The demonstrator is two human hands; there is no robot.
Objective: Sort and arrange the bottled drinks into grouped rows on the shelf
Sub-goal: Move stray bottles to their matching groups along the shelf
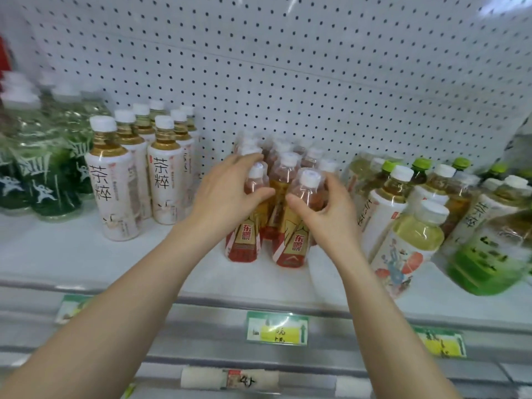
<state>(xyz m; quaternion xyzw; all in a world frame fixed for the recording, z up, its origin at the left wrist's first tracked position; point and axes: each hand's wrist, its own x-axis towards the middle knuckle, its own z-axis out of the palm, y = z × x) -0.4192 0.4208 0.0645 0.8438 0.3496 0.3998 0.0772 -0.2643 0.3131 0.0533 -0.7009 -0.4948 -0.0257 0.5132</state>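
Clasping slick plastic bottles (292, 246) — left hand (227, 194), right hand (325, 214).

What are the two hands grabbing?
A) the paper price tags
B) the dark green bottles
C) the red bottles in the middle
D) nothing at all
C: the left hand curls round the front-left red bottle, and the right hand curls round the front-right red bottle.

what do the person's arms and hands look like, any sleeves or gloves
The left arm and right arm are bare as far as the view shows, no sleeves. The left hand and right hand are ungloved; no rings, watch or bands show.
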